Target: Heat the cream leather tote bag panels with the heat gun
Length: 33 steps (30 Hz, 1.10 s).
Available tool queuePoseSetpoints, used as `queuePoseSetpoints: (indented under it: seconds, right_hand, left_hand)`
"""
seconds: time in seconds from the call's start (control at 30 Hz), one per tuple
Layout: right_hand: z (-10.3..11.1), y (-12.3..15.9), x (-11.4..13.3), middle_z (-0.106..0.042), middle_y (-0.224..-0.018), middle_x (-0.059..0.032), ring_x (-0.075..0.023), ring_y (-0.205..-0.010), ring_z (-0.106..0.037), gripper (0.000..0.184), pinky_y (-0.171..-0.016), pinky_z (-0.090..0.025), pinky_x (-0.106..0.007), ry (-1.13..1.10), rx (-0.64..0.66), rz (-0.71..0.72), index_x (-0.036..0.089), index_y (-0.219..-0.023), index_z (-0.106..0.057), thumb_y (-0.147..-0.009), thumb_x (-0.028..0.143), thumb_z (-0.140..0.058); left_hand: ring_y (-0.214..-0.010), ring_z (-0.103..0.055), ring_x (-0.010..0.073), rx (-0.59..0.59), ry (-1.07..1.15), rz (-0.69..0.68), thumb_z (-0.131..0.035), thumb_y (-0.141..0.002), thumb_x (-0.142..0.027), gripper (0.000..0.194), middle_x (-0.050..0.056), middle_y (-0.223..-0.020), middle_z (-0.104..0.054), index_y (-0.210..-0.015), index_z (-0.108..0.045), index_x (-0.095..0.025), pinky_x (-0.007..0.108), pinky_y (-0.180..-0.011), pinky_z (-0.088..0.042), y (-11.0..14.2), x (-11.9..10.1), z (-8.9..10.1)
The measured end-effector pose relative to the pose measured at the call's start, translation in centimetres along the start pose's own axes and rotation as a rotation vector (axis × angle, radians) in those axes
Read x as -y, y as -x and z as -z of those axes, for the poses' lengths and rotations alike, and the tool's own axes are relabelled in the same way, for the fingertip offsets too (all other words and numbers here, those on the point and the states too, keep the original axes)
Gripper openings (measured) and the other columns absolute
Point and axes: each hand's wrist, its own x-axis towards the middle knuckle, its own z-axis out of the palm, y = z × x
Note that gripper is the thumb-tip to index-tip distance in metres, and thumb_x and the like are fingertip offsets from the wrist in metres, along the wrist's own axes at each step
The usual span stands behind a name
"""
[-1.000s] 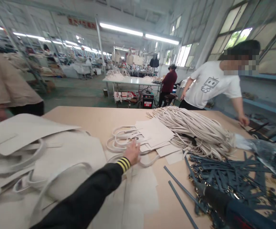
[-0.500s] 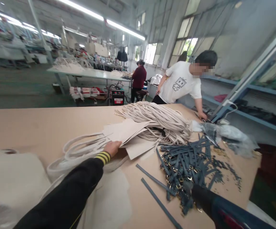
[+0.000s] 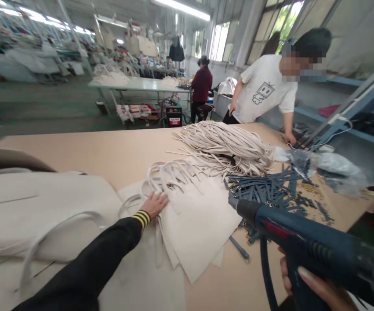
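Item: cream bags, with handles; lying left of the cream panels on the surface.
Item: left hand, mine, striped black cuff; resting at the panels' left edge, fingers stretching out flat, released.
Item: handle loops, cream; curling along the panels' far-left edge.
Item: co-worker in a dark red top; standing well beyond the panels.
Item: bundle of cream straps; lying just behind the panels.
Item: dark blue straps, heaped; lying right of the panels.
Item: co-worker in a white T-shirt; leaning in behind and right of the panels.
Item: power tool, dark blue; I am holding it right of the panels, nozzle pointing toward them.
Item: right hand, mine; its fingers are wrapping around the tool's grip.
Item: clear plastic bag; lying farthest right of the panels.
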Motion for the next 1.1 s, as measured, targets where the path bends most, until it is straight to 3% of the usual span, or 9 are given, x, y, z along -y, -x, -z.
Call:
queuePoseSetpoints:
  seconds: [0.1, 0.17, 0.3, 0.4, 0.5, 0.57, 0.63, 0.87, 1.1]
  right_hand:
    - [-3.1, -1.9, 0.8, -0.065, -0.075, -0.0069, -0.0210, -0.064, -0.060, 0.031, -0.062, -0.051, -0.032, 0.038, 0.073, 0.078, 0.018, -0.088, -0.062, -0.069, 0.043, -0.063]
    - [-5.1, -4.3, 1.6, -0.064, -0.071, -0.0054, -0.0172, -0.058, -0.059, 0.027, -0.056, -0.050, -0.028, 0.003, 0.139, 0.133, 0.016, -0.083, -0.062, -0.071, 0.040, -0.062]
    - [-8.2, -11.1, 3.5, -0.063, -0.063, -0.0048, -0.0155, -0.052, -0.059, 0.027, -0.047, -0.049, -0.024, -0.013, 0.123, 0.246, 0.013, -0.073, -0.060, -0.066, 0.038, -0.066]
    - [-10.0, -15.5, 4.8, -0.062, -0.057, -0.0044, -0.0155, -0.049, -0.059, 0.024, -0.045, -0.049, -0.024, 0.015, 0.113, 0.272, 0.012, -0.066, -0.059, -0.065, 0.035, -0.066]
    - [-11.2, -17.8, 5.2, -0.061, -0.050, -0.0032, -0.0138, -0.043, -0.057, 0.021, -0.040, -0.048, -0.022, 0.042, 0.106, 0.260, 0.013, -0.061, -0.057, -0.064, 0.031, -0.067]
    - [-11.6, -18.1, 4.9, -0.062, -0.051, -0.0039, -0.0143, -0.043, -0.058, 0.021, -0.040, -0.048, -0.023, 0.061, 0.137, 0.235, 0.013, -0.062, -0.058, -0.064, 0.032, -0.067]
    - [-11.8, -17.8, 4.4, -0.063, -0.054, -0.0055, -0.0162, -0.046, -0.060, 0.023, -0.042, -0.050, -0.025, 0.079, 0.196, 0.200, 0.012, -0.064, -0.059, -0.064, 0.033, -0.067]
    - [-12.8, -14.2, 3.6, -0.064, -0.059, -0.0042, -0.0136, -0.050, -0.060, 0.023, -0.045, -0.050, -0.022, 0.107, 0.383, 0.132, 0.013, -0.068, -0.059, -0.068, 0.035, -0.065]
    - [-18.9, -9.4, 2.0, -0.062, -0.063, -0.0034, -0.0141, -0.051, -0.059, 0.022, -0.046, -0.049, -0.024, 0.126, 0.707, 0.096, 0.013, -0.072, -0.059, -0.069, 0.034, -0.064]
  left_hand:
    - [-0.124, -0.031, 0.0299, -0.049, -0.118, 0.412, -0.035, -0.078, -0.007, 0.047, 0.015, -0.134, -0.036, -0.122, -0.044, -0.021, 0.057, -0.097, -0.021, 0.8, -0.1, 1.1]
    - [-0.122, -0.034, 0.0312, -0.086, -0.111, 0.527, -0.033, -0.077, -0.006, 0.049, 0.018, -0.133, -0.037, -0.124, -0.042, -0.017, 0.057, -0.095, -0.026, 2.8, -1.1, 1.3]
    - [-0.115, -0.044, 0.0235, -0.177, 0.114, 0.411, -0.031, -0.072, 0.000, 0.052, 0.016, -0.126, -0.045, -0.121, -0.045, -0.012, 0.042, -0.097, -0.035, 8.6, -6.3, 0.2]
    - [-0.109, -0.049, 0.0186, -0.239, 0.352, 0.295, -0.033, -0.074, -0.006, 0.046, 0.014, -0.117, -0.054, -0.117, -0.048, -0.011, 0.034, -0.096, -0.041, 13.2, -12.0, -2.8]
    - [-0.104, -0.054, 0.0180, -0.280, 0.496, 0.338, -0.033, -0.077, -0.015, 0.038, 0.012, -0.109, -0.060, -0.110, -0.053, -0.016, 0.033, -0.091, -0.047, 17.0, -16.1, -6.6]
    - [-0.100, -0.057, 0.0185, -0.279, 0.565, 0.409, -0.034, -0.078, -0.019, 0.034, 0.009, -0.104, -0.063, -0.104, -0.055, -0.021, 0.034, -0.089, -0.049, 18.6, -17.1, -8.3]
    - [-0.096, -0.060, 0.0189, -0.277, 0.627, 0.483, -0.035, -0.078, -0.023, 0.030, 0.008, -0.100, -0.065, -0.099, -0.057, -0.023, 0.034, -0.087, -0.050, 19.6, -17.0, -8.6]
    - [-0.088, -0.061, 0.0174, -0.305, 0.796, 0.640, -0.033, -0.079, -0.023, 0.029, 0.010, -0.092, -0.065, -0.094, -0.057, -0.015, 0.033, -0.080, -0.051, 18.7, -15.2, -4.7]
    - [-0.085, -0.061, 0.0127, -0.264, 0.734, 0.753, -0.036, -0.077, -0.014, 0.027, 0.007, -0.093, -0.065, -0.094, -0.057, -0.014, 0.026, -0.078, -0.050, 15.1, -15.1, -2.8]
